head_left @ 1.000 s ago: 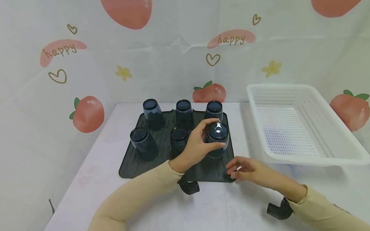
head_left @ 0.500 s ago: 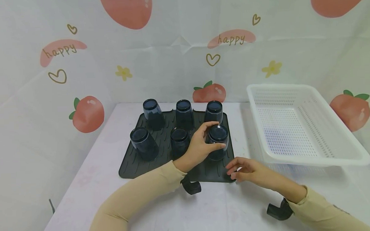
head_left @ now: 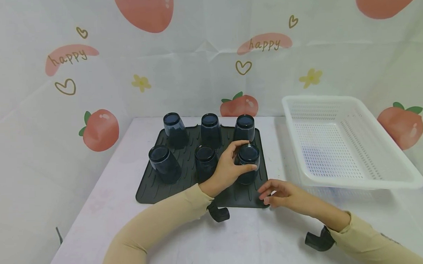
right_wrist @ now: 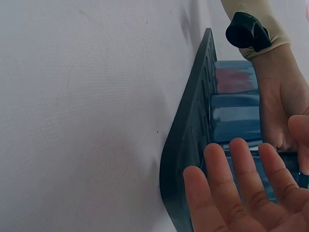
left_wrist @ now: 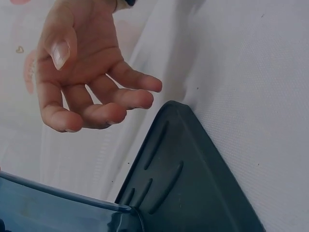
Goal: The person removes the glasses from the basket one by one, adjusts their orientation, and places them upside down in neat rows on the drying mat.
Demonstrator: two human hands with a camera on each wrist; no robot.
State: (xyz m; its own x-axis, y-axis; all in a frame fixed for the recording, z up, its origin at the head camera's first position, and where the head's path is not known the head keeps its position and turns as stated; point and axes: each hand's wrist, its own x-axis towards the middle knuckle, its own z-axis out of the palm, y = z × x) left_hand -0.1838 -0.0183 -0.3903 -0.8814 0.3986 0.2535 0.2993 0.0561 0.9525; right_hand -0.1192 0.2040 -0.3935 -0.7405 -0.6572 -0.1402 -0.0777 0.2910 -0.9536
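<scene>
While left hand [head_left: 224, 171] grips cup [head_left: 248, 167], mat [head_left: 154, 186] covers white table [head_left: 105, 201].

"happy" twice on the backdrop [head_left: 202, 62], in cursive

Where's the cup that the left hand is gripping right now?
In the head view, the gripped cup stands upside down at the drying mat's front right corner, just ahead of the back-right cup.

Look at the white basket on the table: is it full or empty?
Empty. The white basket shows only its bare perforated floor and walls in the head view; all six dark cups stand on the dark mat instead.
</scene>
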